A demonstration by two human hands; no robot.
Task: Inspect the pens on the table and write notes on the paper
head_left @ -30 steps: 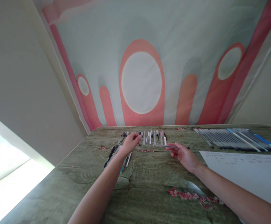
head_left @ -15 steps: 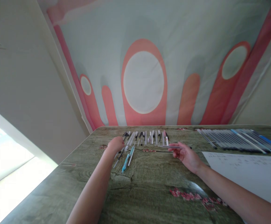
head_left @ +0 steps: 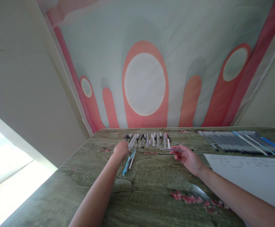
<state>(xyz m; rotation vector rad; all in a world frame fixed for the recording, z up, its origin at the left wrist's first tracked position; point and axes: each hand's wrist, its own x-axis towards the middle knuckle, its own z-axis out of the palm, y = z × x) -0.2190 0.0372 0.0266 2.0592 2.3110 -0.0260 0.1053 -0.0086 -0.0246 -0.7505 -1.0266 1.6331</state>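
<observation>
My right hand [head_left: 187, 159] is closed around a slim grey see-through pen [head_left: 176, 149], held nearly level above the table with its thin end pointing left. My left hand [head_left: 121, 149] is curled at the left end of a row of pens and caps [head_left: 146, 140], its knuckles towards me. Its fingertips are hidden, so whatever they grip does not show. Just right of the left wrist lie a light blue pen [head_left: 126, 166] and a thin white stick-like piece [head_left: 132, 159], side by side.
On the right, many grey pens [head_left: 229, 142] lie side by side, with a blue pen [head_left: 273, 145] at their far end. In front of them is a sheet of white paper [head_left: 251, 173] with writing. The wood-patterned table [head_left: 151, 195] meets a pink and grey mural wall [head_left: 146, 123].
My left hand has shifted slightly right. The dark pen and pale cap that showed beside it are no longer visible. My right hand still holds the grey pen, almost unmoved.
</observation>
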